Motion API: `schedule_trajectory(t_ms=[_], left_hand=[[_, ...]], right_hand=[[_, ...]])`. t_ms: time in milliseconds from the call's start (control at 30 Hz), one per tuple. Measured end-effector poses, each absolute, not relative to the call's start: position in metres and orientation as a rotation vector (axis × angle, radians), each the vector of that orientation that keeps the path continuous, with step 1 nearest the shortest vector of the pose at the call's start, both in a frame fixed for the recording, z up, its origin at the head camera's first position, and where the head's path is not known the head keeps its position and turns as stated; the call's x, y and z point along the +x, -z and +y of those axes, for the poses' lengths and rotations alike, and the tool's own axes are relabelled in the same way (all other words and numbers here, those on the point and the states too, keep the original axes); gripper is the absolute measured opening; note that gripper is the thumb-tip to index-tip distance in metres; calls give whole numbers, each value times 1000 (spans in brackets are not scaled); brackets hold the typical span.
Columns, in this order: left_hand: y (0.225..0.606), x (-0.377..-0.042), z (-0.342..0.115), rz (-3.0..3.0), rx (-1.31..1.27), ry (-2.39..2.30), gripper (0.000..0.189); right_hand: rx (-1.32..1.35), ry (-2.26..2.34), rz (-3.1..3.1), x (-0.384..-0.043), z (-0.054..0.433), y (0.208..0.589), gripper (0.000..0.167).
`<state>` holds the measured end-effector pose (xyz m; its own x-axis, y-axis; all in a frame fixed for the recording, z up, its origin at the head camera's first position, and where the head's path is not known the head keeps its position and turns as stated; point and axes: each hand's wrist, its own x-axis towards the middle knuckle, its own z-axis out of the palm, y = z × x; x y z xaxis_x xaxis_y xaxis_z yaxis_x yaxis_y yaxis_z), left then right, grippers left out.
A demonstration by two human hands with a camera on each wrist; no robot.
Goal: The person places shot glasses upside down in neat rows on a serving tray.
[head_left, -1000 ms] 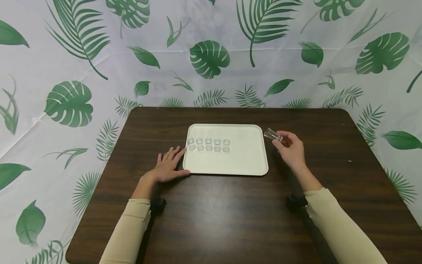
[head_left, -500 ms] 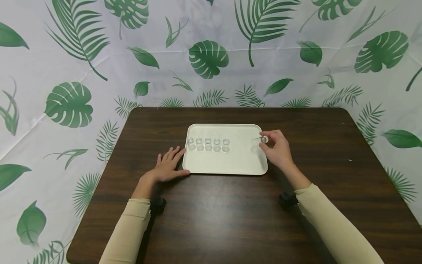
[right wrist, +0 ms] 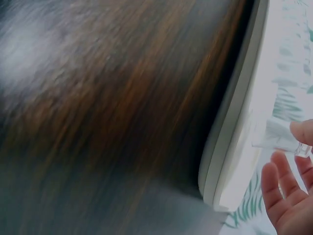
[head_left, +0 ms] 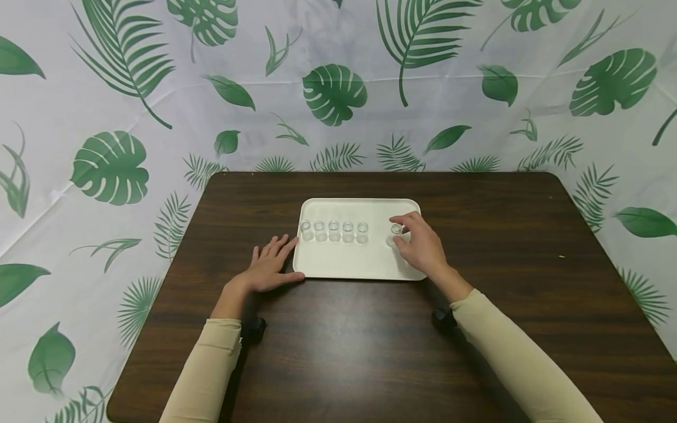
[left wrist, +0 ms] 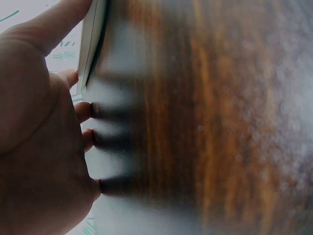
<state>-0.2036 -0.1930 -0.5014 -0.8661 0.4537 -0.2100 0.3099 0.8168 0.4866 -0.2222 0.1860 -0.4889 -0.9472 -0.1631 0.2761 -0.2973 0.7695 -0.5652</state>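
Note:
My right hand (head_left: 421,245) pinches a small clear glass vial (head_left: 396,228) near its top, between thumb and fingers. The vial stands about upright over the right part of a white tray (head_left: 344,262); whether its base touches the tray I cannot tell. In the right wrist view the vial (right wrist: 279,134) shows below the thumb, the other fingers loosely bent. Several similar vials (head_left: 334,231) stand in a row across the tray's left half. My left hand (head_left: 266,272) lies with spread, straight fingers on the table, thumb and index finger touching the tray's left corner and side.
The tray lies on a dark wooden table (head_left: 338,352) with rounded corners. Behind and beside the table hangs a white cloth with green leaves (head_left: 335,94). A tiny pale speck (head_left: 562,256) lies on the table at the right.
My right hand has moved left from beyond the tray's right edge to over the tray, turning the vial from tilted to about upright. The left hand and the row of vials stay put.

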Motion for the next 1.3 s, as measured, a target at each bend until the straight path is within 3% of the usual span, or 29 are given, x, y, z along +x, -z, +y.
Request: schedule_trajectory(t_ms=[1300], left_hand=[[500,-202,-192,2695,568,-594,94]], right_hand=[[402,-1021,-2733,-234,150,494,48]])
